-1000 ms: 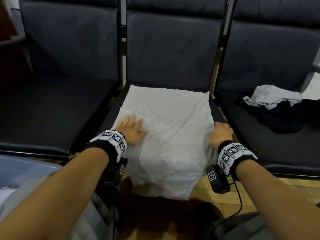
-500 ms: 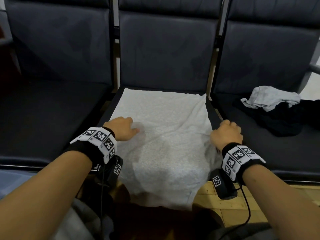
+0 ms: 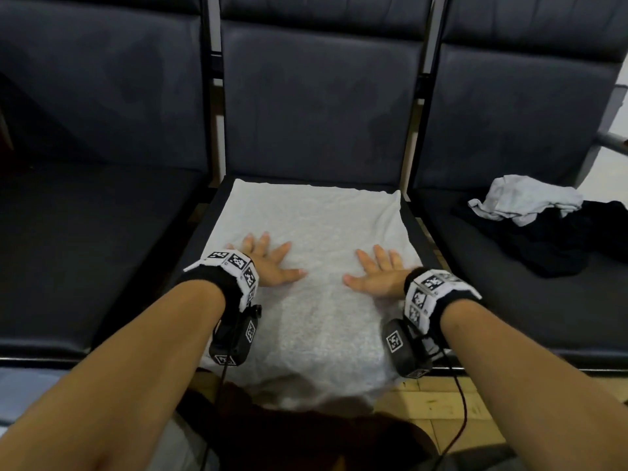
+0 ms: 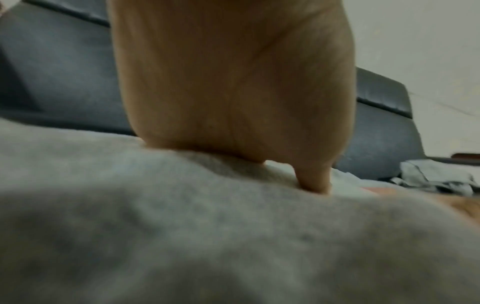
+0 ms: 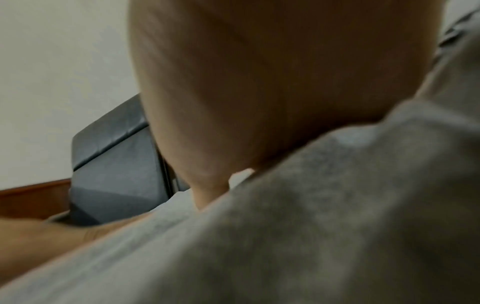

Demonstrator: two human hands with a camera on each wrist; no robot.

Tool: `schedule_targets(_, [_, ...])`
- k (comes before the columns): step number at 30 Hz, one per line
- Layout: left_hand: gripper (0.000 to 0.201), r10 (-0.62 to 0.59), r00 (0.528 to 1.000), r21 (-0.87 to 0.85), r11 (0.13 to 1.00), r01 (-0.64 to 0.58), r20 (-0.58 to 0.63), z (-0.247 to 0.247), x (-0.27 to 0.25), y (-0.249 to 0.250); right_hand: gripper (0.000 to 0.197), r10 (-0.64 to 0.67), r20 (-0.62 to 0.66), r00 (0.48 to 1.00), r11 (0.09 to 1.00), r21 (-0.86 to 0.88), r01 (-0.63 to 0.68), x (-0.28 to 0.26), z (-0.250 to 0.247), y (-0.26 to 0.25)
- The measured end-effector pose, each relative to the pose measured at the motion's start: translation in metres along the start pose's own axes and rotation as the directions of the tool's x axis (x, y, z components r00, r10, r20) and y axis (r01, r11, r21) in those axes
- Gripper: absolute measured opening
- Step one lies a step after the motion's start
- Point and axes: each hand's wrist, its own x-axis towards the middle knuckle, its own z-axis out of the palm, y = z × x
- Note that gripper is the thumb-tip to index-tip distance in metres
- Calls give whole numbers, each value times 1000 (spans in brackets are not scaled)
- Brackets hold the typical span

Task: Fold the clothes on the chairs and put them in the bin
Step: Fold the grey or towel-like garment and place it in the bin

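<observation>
Spread flat with the fingers apart and straight, the left hand (image 3: 268, 263) presses palm-down on the white towel (image 3: 316, 239), near the left edge of the middle chair seat (image 3: 200, 246). The right hand (image 3: 377, 273) mirrors it near the seat's right edge, fingers likewise splayed and gripping nothing; the thumbs point toward each other with a strip of towel between them. From the left wrist view, the left palm (image 4: 233, 82) sinks slightly into the cloth (image 4: 207, 236), and the right wrist view shows the right palm (image 5: 259, 82) doing the same on the nubby pile (image 5: 337, 205).

The step in hand looks like smoothing the towel before a fold. To do it well, I would sweep both palms outward and toward the backrest, driving wrinkles to the edges, then square the far edge with the back of the seat. The near end droops over the front edge of the seat, so it should be lifted and brought over evenly, corners matched.

The towel is terry: thick, loopy, soft, roughly rectangular, with a faintly wavy far hem. The chairs are dark, smooth and padded, leather-like. On the right chair seat (image 3: 475, 300) a crumpled pale grey garment (image 3: 523, 198) lies touching a heap of black cloth (image 3: 571, 243), both unfolded. The bin is not clearly in view.
</observation>
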Motion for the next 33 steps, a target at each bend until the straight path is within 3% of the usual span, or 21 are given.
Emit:
schedule_targets(4, [104,-22,998,49,999,24,-55,4,-2,-9,114,86,1,996,986,140,-85,3,-1,9])
schedule_targets(7, [95,44,990,-82,995,-55,-131,-1,-6,-3,112,60,-54,997,984,169,-50,-6,-5,-1])
schedule_targets(9, [87,91,977,-186,974,-128,-192,-6,-15,-3,103,-3,-159,987,989,144,26,-15,-6,-6])
schedule_targets(11, [80,101,960,-275,946,-174,-260,-3,-27,-7,89,-69,-276,959,960,243,140,-24,-4,-5])
schedule_targets(13, [69,90,933,-377,898,-227,-347,7,-40,-12,52,-84,-393,916,877,408,255,-38,7,-4])
schedule_targets(15, [53,54,905,-461,847,-266,-423,18,-53,-14,19,-70,-495,866,835,446,322,-55,20,-8])
schedule_targets(17, [38,19,880,-510,809,-293,-475,29,-70,-12,14,-63,-559,827,816,448,365,-73,34,-15])
schedule_targets(18, [31,-4,852,-523,791,-317,-523,35,-78,-9,14,-49,-575,817,795,472,381,-81,39,-19])
schedule_targets(20, [15,-105,758,-568,729,-382,-644,50,-99,-3,15,-12,-525,851,709,596,377,-99,53,-26])
schedule_targets(22, [24,-273,640,-621,668,-411,-718,69,-125,4,21,4,-401,916,607,729,317,-120,67,-31])
schedule_targets(24, [39,-385,574,-659,633,-406,-723,88,-146,12,31,-14,-233,972,544,814,203,-134,78,-34])
schedule_targets(26, [47,-435,599,-721,570,-394,-672,106,-159,17,35,-42,-19,999,545,838,39,-148,89,-31])
schedule_targets(27, [48,-461,644,-775,515,-366,-611,115,-160,18,33,-47,92,995,568,822,-49,-152,96,-30])
schedule_targets(29, [41,-490,788,-915,334,-227,-374,129,-161,18,28,-20,263,965,607,770,-197,-159,110,-19])
schedule_targets(31, [37,-409,911,-974,221,41,-54,143,-164,17,26,40,293,955,673,699,-243,-160,121,-8])
schedule_targets(33, [39,-252,953,-963,163,213,168,156,-158,13,24,99,269,958,781,576,-242,-156,126,2])
